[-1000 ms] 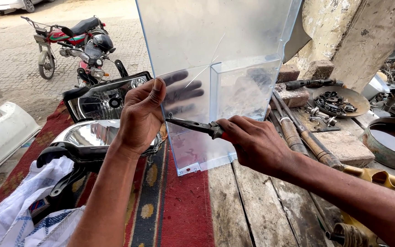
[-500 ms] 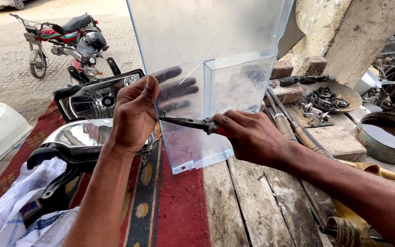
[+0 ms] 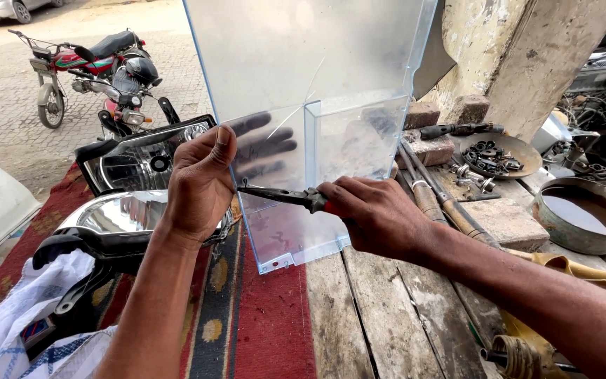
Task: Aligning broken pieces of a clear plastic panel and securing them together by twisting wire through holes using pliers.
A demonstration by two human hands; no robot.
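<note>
Gripping the clear plastic panel (image 3: 303, 84) by its left edge, my left hand (image 3: 201, 186) steadies it upright on the wooden worktop (image 3: 373, 316). My right hand (image 3: 376, 214) closes around pliers (image 3: 282, 197), whose tip seems to meet that edge beside a headlight (image 3: 142, 158).

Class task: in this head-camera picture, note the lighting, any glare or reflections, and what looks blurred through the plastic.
Head view: soft, even daylight, no hard shadows; the left hand has fingers blurred behind the frosted clear plastic panel; the chrome headlamp mirrors the sky; right hand and pliers are sharp.
</note>
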